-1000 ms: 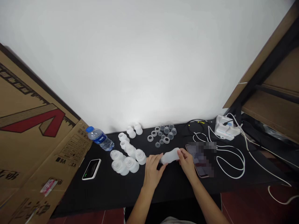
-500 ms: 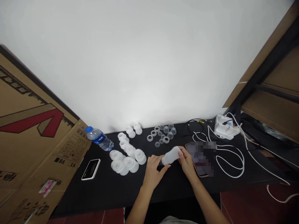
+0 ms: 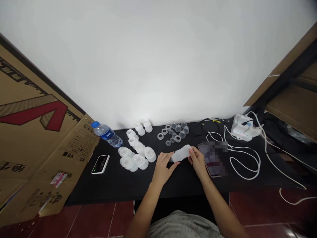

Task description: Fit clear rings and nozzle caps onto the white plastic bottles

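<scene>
A small translucent white plastic bottle [image 3: 181,153] lies tilted between my hands over the black table [image 3: 173,185]. My right hand [image 3: 198,162] is closed round its right end. My left hand [image 3: 163,165] is at its left end, fingers curled and pinching at the neck; whatever is between those fingertips is too small to see. A cluster of similar white bottles [image 3: 136,155] lies just left of my left hand. Small clear rings and caps [image 3: 174,133] are scattered behind the held bottle.
A phone [image 3: 210,160] lies right of my right hand, beside looped white cables [image 3: 244,163] and a white charger block [image 3: 244,129]. A water bottle [image 3: 107,134] and a white device [image 3: 100,164] sit at the left. Cardboard [image 3: 37,138] leans at the left edge.
The camera has tipped downward, so the table sits higher in view and my lap shows. Both hands keep the bottle, which has tilted slightly, right end up.
</scene>
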The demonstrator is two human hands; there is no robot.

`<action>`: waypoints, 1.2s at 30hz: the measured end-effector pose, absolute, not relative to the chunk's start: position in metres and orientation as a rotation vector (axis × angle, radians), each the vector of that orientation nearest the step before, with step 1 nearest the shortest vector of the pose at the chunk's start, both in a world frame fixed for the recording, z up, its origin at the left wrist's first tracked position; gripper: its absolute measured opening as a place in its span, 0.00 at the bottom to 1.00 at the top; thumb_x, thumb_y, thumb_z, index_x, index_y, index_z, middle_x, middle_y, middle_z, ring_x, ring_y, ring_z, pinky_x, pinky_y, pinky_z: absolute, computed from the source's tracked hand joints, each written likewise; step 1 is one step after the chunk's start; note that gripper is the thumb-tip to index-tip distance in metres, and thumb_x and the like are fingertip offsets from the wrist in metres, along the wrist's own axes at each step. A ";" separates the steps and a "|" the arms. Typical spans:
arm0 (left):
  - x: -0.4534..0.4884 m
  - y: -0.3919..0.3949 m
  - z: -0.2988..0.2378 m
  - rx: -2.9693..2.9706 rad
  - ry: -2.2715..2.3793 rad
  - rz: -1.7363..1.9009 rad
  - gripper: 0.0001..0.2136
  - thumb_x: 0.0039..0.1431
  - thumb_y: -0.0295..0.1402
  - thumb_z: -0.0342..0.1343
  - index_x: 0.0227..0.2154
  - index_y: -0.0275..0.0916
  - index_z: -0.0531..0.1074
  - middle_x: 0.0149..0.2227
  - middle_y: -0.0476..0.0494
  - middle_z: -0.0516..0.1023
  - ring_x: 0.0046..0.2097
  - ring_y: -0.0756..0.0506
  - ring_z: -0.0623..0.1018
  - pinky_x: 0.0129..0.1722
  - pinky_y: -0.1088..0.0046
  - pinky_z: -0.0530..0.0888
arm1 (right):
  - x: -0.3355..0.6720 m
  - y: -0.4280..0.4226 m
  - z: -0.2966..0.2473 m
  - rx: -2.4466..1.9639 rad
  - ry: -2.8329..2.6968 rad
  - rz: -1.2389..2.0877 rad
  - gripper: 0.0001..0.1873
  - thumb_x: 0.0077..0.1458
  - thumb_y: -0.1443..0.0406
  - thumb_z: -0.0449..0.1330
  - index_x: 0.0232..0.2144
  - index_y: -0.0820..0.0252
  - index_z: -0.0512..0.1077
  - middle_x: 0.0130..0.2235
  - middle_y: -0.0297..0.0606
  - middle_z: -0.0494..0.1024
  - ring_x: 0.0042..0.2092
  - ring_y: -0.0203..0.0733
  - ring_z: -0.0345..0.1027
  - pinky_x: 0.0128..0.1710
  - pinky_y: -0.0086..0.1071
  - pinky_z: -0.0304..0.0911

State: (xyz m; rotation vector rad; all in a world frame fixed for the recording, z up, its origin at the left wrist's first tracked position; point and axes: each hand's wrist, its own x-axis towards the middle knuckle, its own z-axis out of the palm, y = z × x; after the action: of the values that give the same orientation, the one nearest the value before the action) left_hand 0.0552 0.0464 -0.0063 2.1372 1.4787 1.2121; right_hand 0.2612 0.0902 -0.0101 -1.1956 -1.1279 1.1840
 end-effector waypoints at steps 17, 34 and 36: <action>0.057 0.045 -0.009 2.148 1.378 1.285 0.19 0.72 0.40 0.62 0.62 0.44 0.76 0.48 0.37 0.84 0.49 0.37 0.81 0.52 0.54 0.81 | 0.262 0.092 -0.011 -1.183 -1.129 1.256 0.34 0.62 0.33 0.61 0.30 0.57 0.73 0.19 0.25 0.60 0.19 0.33 0.52 0.17 0.28 0.47; 0.054 0.045 -0.010 1.902 1.386 1.136 0.16 0.70 0.39 0.64 0.57 0.45 0.77 0.49 0.41 0.81 0.50 0.40 0.81 0.50 0.61 0.80 | 0.261 0.085 0.002 -1.138 -1.250 1.142 0.31 0.67 0.37 0.57 0.41 0.57 0.77 0.25 0.30 0.67 0.24 0.38 0.58 0.21 0.29 0.56; 0.054 0.045 -0.011 1.908 1.387 1.144 0.15 0.71 0.39 0.63 0.57 0.45 0.77 0.48 0.41 0.81 0.50 0.40 0.80 0.50 0.60 0.79 | 0.261 0.086 0.001 -1.153 -1.245 1.168 0.31 0.65 0.35 0.58 0.39 0.56 0.76 0.23 0.28 0.64 0.22 0.37 0.56 0.20 0.29 0.52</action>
State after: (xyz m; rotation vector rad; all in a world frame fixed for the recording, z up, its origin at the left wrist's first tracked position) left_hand 0.0536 0.0451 -0.0109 1.9083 1.3875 1.1435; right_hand 0.2610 0.0858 0.0005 -1.1529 -1.2450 1.1675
